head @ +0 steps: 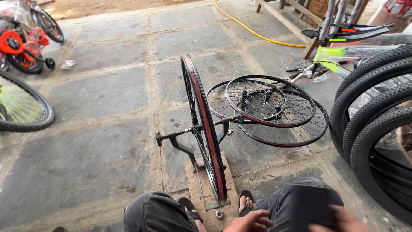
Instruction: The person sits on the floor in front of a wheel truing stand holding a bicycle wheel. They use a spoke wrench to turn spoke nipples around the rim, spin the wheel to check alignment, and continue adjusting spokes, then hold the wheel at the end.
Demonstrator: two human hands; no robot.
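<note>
From the head camera, a black spoked bicycle rim with a red inner band [205, 129] stands upright in a black metal truing stand [180, 144] bolted to a rough wooden block [210, 202] on the grey stone-slab floor [98, 99]. The left hand [249, 222] hovers low by the knee, fingers loosely spread, holding nothing. The right hand [339, 220] is blurred; its grip cannot be told. Bare floor opens leftward. Three loose spoked rims [274, 111] lie behind; knobbly black tyres [373, 124] crowd the right edge.

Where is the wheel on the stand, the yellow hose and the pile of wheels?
Wheel [205, 129], head view, on its rim.
Hose [253, 31], head view, mid-length.
Pile of wheels [274, 124], head view, top wheel's red rim.
</note>
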